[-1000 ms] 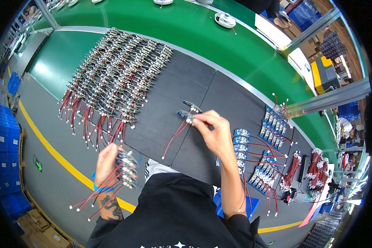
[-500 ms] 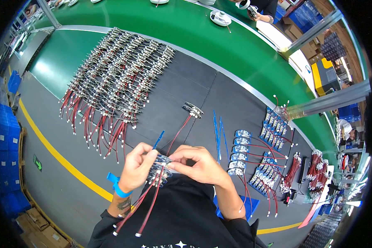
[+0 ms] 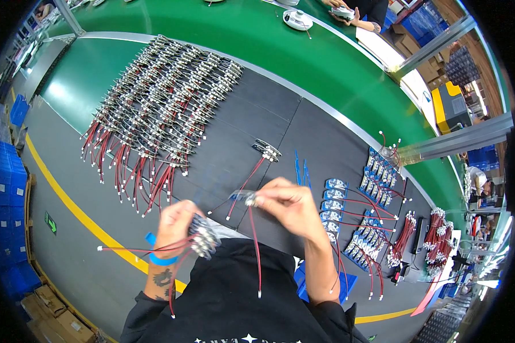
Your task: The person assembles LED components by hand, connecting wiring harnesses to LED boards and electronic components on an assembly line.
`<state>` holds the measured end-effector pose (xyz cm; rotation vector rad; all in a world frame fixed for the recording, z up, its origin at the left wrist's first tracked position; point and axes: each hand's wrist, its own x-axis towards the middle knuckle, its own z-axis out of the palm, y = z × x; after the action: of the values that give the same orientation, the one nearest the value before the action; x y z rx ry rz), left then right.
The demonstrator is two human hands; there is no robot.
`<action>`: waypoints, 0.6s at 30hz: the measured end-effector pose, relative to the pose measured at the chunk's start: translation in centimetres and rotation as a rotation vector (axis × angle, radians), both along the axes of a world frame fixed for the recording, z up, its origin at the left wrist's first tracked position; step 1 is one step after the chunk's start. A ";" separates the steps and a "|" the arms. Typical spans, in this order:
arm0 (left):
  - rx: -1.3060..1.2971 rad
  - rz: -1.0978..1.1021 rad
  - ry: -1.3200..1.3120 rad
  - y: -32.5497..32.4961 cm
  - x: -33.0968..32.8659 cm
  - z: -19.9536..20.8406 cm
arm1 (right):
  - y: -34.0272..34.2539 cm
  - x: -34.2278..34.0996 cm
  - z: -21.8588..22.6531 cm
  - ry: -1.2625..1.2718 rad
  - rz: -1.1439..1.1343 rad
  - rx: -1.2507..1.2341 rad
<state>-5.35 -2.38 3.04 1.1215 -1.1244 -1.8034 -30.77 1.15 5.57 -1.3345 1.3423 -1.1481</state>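
Note:
My left hand (image 3: 174, 227) is closed around a small stack of circuit boards (image 3: 205, 239), their red-and-black cables hanging past the wrist. To its right, my right hand (image 3: 292, 207) pinches one circuit board (image 3: 248, 198) by its end, and a single red-and-black cable (image 3: 256, 243) dangles from it. That board is smeared by motion. Beyond my hands, another wired board (image 3: 267, 150) lies on the dark mat. Two thin blue strips (image 3: 298, 168) rest to the right of it, partly hidden by my right hand. A blue band circles my left wrist.
Rows of wired boards (image 3: 160, 103) cover the far left of the bench. At right are blue boards in stacks (image 3: 377, 180) and bundles of red cables (image 3: 438, 240). A green conveyor (image 3: 326, 86) runs behind, carrying a white device (image 3: 297, 20); a co-worker's hands (image 3: 344, 16) hold another.
My hands have moved apart, the right one drawing a single board away from the stack in my left. The blue strip that stuck up from my left hand no longer shows.

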 end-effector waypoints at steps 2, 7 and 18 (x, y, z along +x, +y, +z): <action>0.035 0.158 0.052 -0.6 1.8 0.4 | -1.0 -0.9 -0.4 0.126 -0.195 -0.040; -0.036 0.253 0.056 -0.9 4.9 1.4 | -3.5 -1.5 -2.0 0.380 -0.335 -0.125; -0.167 -0.080 -0.112 0.7 -3.7 1.8 | 0.7 2.2 1.7 -0.023 0.222 0.069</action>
<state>-9.01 -1.70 4.87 1.1034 -1.3763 -1.6883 -28.54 1.85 7.30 -1.3774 1.1735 -0.9552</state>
